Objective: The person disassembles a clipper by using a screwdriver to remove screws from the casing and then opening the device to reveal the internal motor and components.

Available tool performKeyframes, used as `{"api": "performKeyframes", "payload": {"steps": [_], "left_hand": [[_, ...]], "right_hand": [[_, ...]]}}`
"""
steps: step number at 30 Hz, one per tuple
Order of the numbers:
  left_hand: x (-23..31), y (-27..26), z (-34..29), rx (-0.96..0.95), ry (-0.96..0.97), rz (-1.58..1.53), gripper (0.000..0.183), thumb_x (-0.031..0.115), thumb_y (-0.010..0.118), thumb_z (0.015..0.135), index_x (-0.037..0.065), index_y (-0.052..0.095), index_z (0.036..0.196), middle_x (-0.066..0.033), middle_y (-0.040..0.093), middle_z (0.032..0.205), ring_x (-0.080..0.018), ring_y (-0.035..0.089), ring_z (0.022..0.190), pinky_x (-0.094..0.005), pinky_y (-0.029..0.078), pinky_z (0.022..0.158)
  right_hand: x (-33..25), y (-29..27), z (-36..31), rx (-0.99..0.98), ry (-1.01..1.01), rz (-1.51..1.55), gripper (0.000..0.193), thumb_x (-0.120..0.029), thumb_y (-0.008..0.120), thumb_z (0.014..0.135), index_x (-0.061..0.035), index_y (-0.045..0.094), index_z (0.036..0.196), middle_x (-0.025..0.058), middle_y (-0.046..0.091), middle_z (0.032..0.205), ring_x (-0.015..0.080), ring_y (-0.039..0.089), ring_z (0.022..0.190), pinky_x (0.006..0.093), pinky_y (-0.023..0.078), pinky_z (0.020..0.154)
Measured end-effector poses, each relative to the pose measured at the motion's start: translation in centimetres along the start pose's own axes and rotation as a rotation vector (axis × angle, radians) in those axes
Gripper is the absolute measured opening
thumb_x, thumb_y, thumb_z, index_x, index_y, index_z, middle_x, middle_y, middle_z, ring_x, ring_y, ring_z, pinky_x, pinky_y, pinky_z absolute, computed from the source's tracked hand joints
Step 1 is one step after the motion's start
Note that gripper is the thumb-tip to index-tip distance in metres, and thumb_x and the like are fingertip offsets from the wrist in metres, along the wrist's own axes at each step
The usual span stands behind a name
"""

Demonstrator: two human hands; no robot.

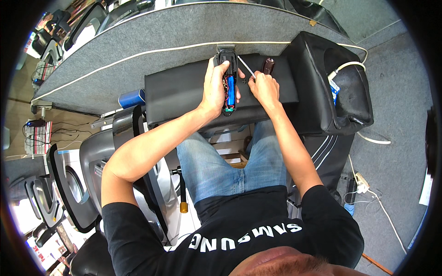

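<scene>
My left hand (214,87) is closed round a black handheld device that looks like an opened hair clipper (226,62), held upright over the black bench. In its open body lie a blue battery cell (231,87), red wires and a small green circuit board (228,110). My left thumb presses on its upper part. My right hand (265,89), just to the right, pinches a slim metal screwdriver (246,66) whose shaft points up and left towards the clipper, apart from it. Its handle is hidden. Beyond the right fingers a dark red tool handle (268,66) shows. Tiny dark pieces (244,81) lie between the hands.
The padded black bench (175,92) lies beneath both hands, with a bulky black armrest (313,87) on the right. A white cable (161,49) runs along the grey partition behind. A blue cylinder (131,99) sits at the bench's left end, near black salon chairs (103,154).
</scene>
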State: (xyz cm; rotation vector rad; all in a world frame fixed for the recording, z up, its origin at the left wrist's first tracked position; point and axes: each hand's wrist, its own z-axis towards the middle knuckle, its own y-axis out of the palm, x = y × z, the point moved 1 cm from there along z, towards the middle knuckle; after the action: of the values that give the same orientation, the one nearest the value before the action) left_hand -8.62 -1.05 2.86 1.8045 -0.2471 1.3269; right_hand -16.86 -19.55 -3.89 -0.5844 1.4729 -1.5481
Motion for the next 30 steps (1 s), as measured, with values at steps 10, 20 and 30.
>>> {"api": "performKeyframes", "payload": {"steps": [10, 20, 30], "left_hand": [[0.1, 0.1, -0.2, -0.017, 0.014, 0.017, 0.032, 0.03, 0.045, 0.107, 0.01, 0.037, 0.132, -0.0179, 0.07, 0.106, -0.0217, 0.065, 0.053, -0.0352, 0.057, 0.045], [0.1, 0.6, -0.3, -0.012, 0.001, 0.017, 0.034, 0.016, 0.048, 0.105, 0.011, 0.039, 0.137, -0.0164, 0.071, 0.101, -0.0206, 0.062, 0.051, -0.0337, 0.055, 0.045], [-0.2, 1.1, -1.6, -0.073, 0.06, 0.16, 0.042, 0.01, 0.052, 0.104, 0.009, 0.039, 0.144, -0.0134, 0.068, 0.103, -0.0165, 0.061, 0.055, -0.0312, 0.054, 0.048]], "right_hand": [[-0.1, -0.3, 0.4, -0.022, 0.048, 0.037, 0.027, -0.024, 0.071, 0.092, 0.0031, 0.076, 0.093, 0.0285, 0.077, 0.084, 0.0463, 0.078, 0.083, 0.0539, 0.063, 0.078], [0.6, -3.9, -0.9, -0.001, 0.198, 0.641, 0.028, -0.026, 0.073, 0.097, 0.0015, 0.076, 0.099, 0.0118, 0.07, 0.068, 0.0241, 0.07, 0.06, 0.0409, 0.057, 0.061], [-4.8, -11.9, -3.9, -0.119, 0.174, 1.221, 0.023, -0.024, 0.075, 0.106, -0.0003, 0.074, 0.107, -0.0023, 0.067, 0.076, 0.0, 0.052, 0.054, 0.0215, 0.039, 0.047]]}}
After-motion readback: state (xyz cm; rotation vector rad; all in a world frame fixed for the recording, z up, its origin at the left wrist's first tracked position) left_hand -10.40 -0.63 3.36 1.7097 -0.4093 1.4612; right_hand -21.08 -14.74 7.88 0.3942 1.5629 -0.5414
